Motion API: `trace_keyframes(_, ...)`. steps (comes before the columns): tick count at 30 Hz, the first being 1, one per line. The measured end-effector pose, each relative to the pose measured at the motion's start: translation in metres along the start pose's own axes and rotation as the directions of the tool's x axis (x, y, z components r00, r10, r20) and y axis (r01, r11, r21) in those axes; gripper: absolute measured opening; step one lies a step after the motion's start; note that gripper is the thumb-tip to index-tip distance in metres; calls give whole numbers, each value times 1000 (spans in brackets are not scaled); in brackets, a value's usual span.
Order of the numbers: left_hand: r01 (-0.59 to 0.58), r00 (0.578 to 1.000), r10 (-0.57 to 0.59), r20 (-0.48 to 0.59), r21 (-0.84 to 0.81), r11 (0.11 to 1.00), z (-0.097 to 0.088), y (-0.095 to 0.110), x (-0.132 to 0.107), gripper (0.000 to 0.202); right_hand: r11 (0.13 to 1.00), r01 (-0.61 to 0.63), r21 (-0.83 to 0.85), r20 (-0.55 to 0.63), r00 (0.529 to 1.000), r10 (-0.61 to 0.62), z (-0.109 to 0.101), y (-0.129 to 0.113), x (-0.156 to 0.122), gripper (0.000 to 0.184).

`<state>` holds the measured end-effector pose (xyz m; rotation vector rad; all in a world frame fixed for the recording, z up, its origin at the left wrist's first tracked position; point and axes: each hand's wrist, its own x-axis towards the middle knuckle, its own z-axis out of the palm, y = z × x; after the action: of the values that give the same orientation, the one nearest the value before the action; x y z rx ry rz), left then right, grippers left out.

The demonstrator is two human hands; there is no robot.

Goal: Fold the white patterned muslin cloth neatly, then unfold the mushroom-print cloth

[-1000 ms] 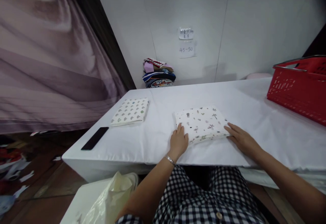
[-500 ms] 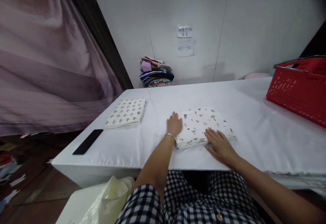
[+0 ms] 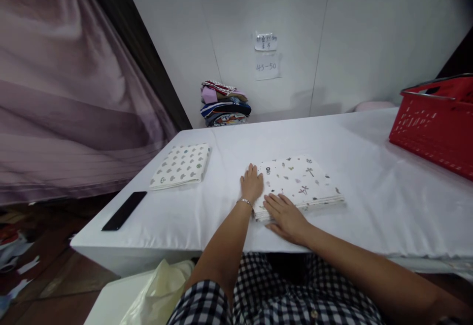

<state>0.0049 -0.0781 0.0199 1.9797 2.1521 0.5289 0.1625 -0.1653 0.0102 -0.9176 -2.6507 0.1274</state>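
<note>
A folded white cloth [image 3: 295, 179] with small palm and leaf prints lies in layers near the front edge of the table. My left hand [image 3: 252, 184], a bracelet at its wrist, rests with fingers stretched along the cloth's left edge. Flat on the cloth's front left part lies my right hand [image 3: 286, 217], its fingers out and its thumb by the front edge. Neither hand grips anything. To the left sits a second folded white cloth [image 3: 182, 166] with grey tree-like prints, apart from both hands.
A black phone-like slab [image 3: 124, 211] lies at the left of the white-covered table [image 3: 229, 150]. On the right stands a red basket [image 3: 432, 125] with a metal handle. Behind the table is a stack of folded fabrics [image 3: 225, 104]. A pale plastic bag [image 3: 162, 290] is below, front left.
My right hand has slid left along the front of the printed cloth, nearer my left hand. My left hand stays at the left edge. The view has shifted slightly.
</note>
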Motion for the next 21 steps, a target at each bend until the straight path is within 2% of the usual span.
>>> trace_keyframes(3, 0, 1000, 0, -14, 2, 1000, 0, -1, 0, 50, 1000, 23, 13, -30, 999, -23, 2, -3, -5, 59)
trace_keyframes(8, 16, 1000, -16, -14, -7, 1000, 1, -1, -1, 50, 1000, 19, 25, -83, 996, -17, -8, 7, -28, 51)
trace_keyframes(12, 12, 1000, -12, -22, -16, 1000, -1, -1, -2, 49, 994, -92, -57, -123, 989, 85, -21, 33, -58, 45)
trace_keyframes(16, 50, 999, -50, 10, -3, 999, -10, 1, 8, 46, 966, -215, -147, -167, 967, 190, -32, 65, -86, 41)
trace_keyframes(21, 89, 994, -89, 57, -4, 996, -21, -2, 24, 41, 942, -265, -205, -217, 951, 220, -31, 90, -103, 36)
